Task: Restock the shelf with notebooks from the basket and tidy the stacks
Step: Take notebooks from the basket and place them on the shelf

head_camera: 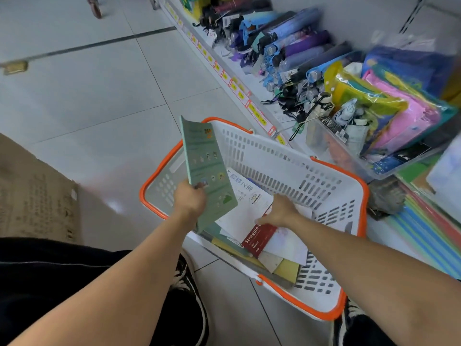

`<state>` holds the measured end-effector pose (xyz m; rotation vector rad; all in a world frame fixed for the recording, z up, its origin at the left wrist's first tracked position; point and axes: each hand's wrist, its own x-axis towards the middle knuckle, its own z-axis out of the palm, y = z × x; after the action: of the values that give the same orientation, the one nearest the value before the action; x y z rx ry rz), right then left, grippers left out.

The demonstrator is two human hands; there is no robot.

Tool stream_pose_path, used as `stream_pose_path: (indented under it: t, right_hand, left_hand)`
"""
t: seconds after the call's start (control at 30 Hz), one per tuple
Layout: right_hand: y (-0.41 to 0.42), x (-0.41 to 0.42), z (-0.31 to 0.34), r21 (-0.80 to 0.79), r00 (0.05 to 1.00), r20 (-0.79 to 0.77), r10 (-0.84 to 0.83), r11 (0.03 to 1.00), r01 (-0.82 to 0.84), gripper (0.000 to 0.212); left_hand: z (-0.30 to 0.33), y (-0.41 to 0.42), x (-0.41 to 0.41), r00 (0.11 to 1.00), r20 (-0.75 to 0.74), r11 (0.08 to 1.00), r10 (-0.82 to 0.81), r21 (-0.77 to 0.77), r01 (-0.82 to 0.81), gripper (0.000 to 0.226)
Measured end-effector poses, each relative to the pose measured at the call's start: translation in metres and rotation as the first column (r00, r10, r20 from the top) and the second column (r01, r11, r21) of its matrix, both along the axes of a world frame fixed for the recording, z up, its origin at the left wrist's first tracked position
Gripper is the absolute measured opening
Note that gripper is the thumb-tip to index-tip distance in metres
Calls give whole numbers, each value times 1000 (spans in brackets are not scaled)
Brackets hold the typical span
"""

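A white basket with an orange rim (282, 156) stands on the floor between my feet and the low shelf (229, 78). My left hand (189, 199) grips a green notebook (205, 161), held upright over the basket's left side. Inside the basket lie a white notebook (245, 193), a red notebook (259, 239) and several others. My right hand (280, 212) reaches into the basket, fingers down on the upper edge of the red notebook. Whether it grips that notebook is unclear.
The low shelf on the right holds folded umbrellas (287, 48), plastic-wrapped packs (389, 108) and coloured folders (429, 231). A brown cardboard box (35, 196) sits on the floor at left. My dark shoes (192, 290) flank the basket. Tiled floor (99, 96) extends ahead.
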<state>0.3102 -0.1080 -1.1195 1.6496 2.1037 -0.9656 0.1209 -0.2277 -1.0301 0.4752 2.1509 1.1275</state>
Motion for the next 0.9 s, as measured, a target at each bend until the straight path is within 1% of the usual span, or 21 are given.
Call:
stream_pose_path:
  t: [0.03,0.1,0.17,0.2,0.23,0.27,0.33,0.37,0.4,0.47,0.5,0.53,0.6,0.63,0.67,0.73,0.77,0.8,0.83,0.87,0.9]
  right_hand:
    - [-7,3,-12,-7,1000,12,-9,1000,9,108]
    - [-16,5,-29,75,998,47,-43,996,39,120]
    - [-16,2,-32,127,989,63,-132,984,123,123]
    - [-12,0,-34,129,983,64,-173,978,164,119]
    - [-9,-1,-31,121,977,62,-206,973,198,110]
    - [-3,-1,-30,100,969,47,-242,967,236,96]
    - [4,3,-26,28,953,-35,-301,953,302,53]
    - [7,6,-22,-41,942,-91,-323,946,320,33]
    - [10,10,-12,-140,923,-144,-356,931,337,22]
    - [18,16,24,-321,894,-228,-386,897,306,23]
    - [23,19,48,-322,900,-263,-348,911,258,26]
    - [28,22,77,-268,913,-292,-284,941,207,25]
    - [36,27,142,-73,936,-321,-147,989,130,20]
    - [39,32,173,11,932,-344,-110,993,121,16]
    - [40,37,205,56,914,-391,-110,988,143,13]
    - [43,50,262,52,818,-539,-202,961,271,12]
    - [47,57,285,-10,731,-626,-270,941,338,13]
    - [48,63,305,-116,618,-707,-344,918,379,16]
    - [47,68,321,-242,494,-765,-414,894,376,20]
    - [44,72,333,-347,380,-795,-472,869,353,23]
    - [41,75,342,-402,298,-814,-498,854,330,25]
  left_hand:
    - [0,0,-2,1000,-24,1000,17,5,-17,36]
    - [-5,1,-8,996,-58,997,69,24,-68,37]
    - [-8,3,-11,988,-97,993,120,28,-117,37]
    - [-9,4,-13,984,-119,991,131,24,-129,37]
    - [-11,4,-13,983,-132,992,129,21,-128,37]
    - [-11,4,-13,982,-145,992,123,24,-121,38]
    - [-9,2,-9,979,-172,993,111,63,-101,42]
    - [-7,2,-7,977,-185,992,102,89,-87,45]
    - [-4,2,-4,973,-208,992,96,103,-76,47]
    - [3,0,-3,956,-283,994,82,95,-57,53]
    - [6,-1,-3,940,-332,994,79,94,-50,57]
    - [8,-2,-5,924,-376,995,75,94,-42,62]
    - [15,-6,-7,898,-435,996,71,84,-39,69]
    - [20,-7,-6,899,-432,996,74,81,-43,69]
    - [28,-7,-3,913,-399,994,85,101,-49,67]
    - [47,-1,4,955,-276,977,111,204,-55,60]
    - [59,5,7,971,-208,958,114,282,-52,55]
    - [73,12,9,986,-130,928,108,368,-53,49]
    - [90,20,12,995,-28,898,93,435,-71,43]
    - [110,28,15,993,101,870,57,482,-99,37]
    - [132,37,20,974,228,842,-9,526,-116,32]
